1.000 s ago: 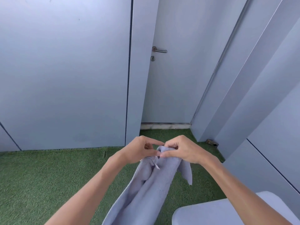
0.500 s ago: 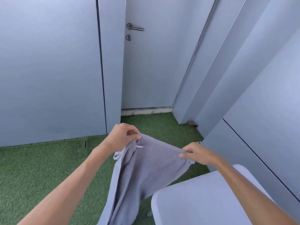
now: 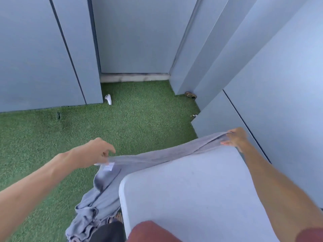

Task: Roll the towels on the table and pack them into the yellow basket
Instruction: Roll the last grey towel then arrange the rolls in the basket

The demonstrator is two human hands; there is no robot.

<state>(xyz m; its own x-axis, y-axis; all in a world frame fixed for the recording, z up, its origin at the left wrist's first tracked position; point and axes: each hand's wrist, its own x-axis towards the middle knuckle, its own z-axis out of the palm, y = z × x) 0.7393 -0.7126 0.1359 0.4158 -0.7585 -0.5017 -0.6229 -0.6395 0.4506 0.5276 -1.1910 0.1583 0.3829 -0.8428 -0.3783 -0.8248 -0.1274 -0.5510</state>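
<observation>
The left hand [image 3: 97,152] pinches one corner of the towel [image 3: 153,158] (a white label [image 3: 108,167] hangs just below that corner). The right hand [image 3: 236,138] grips the opposite corner, fingers curled round the cloth, at the far right corner of the table [image 3: 201,198]. The top edge of the towel is stretched between the two hands, which are well apart. The right part lies along the table's far edge. The rest hangs off the table's left side, bunched, down toward the grass [image 3: 131,119]. A small white object [image 3: 108,99] lies on the grass by the far wall [image 3: 43,58].
</observation>
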